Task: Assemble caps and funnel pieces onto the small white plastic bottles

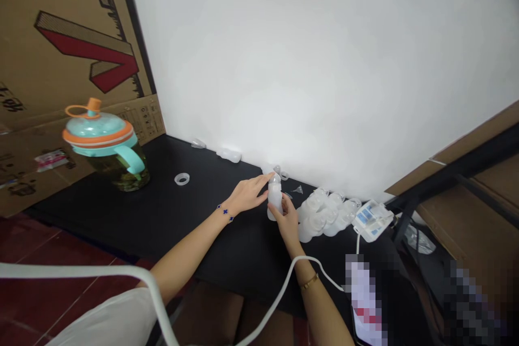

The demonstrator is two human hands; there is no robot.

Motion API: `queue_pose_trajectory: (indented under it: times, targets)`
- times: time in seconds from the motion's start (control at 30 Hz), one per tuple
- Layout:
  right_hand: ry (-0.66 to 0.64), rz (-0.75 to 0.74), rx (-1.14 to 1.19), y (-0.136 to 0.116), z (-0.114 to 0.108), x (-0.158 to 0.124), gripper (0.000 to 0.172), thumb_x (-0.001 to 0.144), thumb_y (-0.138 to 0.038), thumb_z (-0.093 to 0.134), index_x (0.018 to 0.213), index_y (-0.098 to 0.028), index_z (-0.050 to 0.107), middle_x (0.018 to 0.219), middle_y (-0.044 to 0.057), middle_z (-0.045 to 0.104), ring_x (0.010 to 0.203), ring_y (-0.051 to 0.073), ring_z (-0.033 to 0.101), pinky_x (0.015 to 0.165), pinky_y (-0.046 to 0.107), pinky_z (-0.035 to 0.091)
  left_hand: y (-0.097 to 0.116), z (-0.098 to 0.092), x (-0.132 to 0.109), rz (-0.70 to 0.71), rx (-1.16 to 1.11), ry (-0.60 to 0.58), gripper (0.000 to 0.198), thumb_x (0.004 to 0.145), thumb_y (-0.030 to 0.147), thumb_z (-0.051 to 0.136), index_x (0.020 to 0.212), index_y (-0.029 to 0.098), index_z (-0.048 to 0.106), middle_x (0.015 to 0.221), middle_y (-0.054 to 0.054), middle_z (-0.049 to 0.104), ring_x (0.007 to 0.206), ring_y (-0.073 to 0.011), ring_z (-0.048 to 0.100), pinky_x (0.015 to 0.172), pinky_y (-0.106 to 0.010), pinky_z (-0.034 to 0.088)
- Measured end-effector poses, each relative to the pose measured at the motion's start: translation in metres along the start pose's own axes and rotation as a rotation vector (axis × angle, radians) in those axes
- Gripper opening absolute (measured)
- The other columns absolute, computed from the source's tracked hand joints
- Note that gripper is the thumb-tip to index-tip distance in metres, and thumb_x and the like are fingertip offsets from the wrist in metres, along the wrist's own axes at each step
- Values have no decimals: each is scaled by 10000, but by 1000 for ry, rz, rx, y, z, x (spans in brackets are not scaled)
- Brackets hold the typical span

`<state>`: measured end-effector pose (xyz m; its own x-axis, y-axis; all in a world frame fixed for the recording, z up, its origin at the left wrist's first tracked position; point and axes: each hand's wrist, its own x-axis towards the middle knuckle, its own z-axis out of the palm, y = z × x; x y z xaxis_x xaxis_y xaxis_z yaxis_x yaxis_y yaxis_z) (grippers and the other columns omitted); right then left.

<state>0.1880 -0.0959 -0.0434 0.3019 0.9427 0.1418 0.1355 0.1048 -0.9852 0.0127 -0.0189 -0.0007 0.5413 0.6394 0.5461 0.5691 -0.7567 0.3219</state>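
My right hand [287,218] is wrapped round a small white baby bottle [275,197] with a clear cap, held upright above the black table. On its left side my left hand [248,194] is stretched out, its fingertips at the bottle's cap and its thumb near the neck. Several similar capped white bottles [320,215] stand in a cluster to the right. A clear funnel-shaped piece [298,190] lies behind the hands, beside other small clear parts that are partly hidden. To the left rests a white ring [182,179].
A large jug [109,146] with an orange and turquoise lid stands at the left before cardboard boxes [24,86]. Along the wall lies a white bottle [229,155] and a clear piece [198,144]. A power strip [372,220], a phone [365,303] and a white cable [279,292] are nearby.
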Motion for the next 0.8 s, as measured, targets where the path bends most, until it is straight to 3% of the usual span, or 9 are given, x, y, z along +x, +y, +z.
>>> queue_pose_trajectory:
  times: [0.2, 0.4, 0.53, 0.67, 0.8]
  targets:
    - [2, 28, 29, -6, 1, 0, 598, 757, -473, 794, 1268, -198, 650, 1227, 117, 732, 1164, 324, 670, 1015, 466, 511, -1, 3, 0, -83, -34, -66, 643, 977, 280, 522, 1586, 285, 319, 1373, -73, 658, 1013, -206, 731, 847, -306, 580]
    - [53, 77, 72, -6, -1, 3, 623, 744, -494, 803, 1274, -208, 643, 1202, 110, 745, 1166, 326, 675, 998, 457, 532, 2, 3, 3, -215, -303, -109, 626, 977, 333, 531, 1570, 282, 336, 1189, -34, 751, 816, -169, 739, 777, -285, 569]
    - [12, 74, 79, -4, 1, 2, 637, 770, -521, 783, 1301, -209, 619, 1194, 112, 746, 1151, 318, 685, 977, 446, 544, 7, 11, 3, -340, -496, -149, 707, 955, 480, 577, 1571, 235, 330, 1054, -58, 788, 837, -211, 755, 744, -298, 567]
    - [-10, 43, 37, -1, 4, 0, 675, 782, -550, 772, 1336, -207, 596, 1280, 123, 715, 1218, 320, 653, 1025, 463, 512, 10, 25, 1, -404, -628, -158, 877, 890, 504, 663, 1600, 199, 247, 1004, -63, 789, 821, -226, 756, 712, -305, 565]
    - [-35, 33, 7, 3, 4, 0, 718, 787, -538, 770, 1395, -218, 562, 1335, 132, 686, 1245, 317, 632, 969, 445, 539, 7, 27, 1, -414, -568, -73, 890, 866, 458, 705, 1597, 233, 250, 1095, -64, 772, 903, -233, 753, 792, -332, 568]
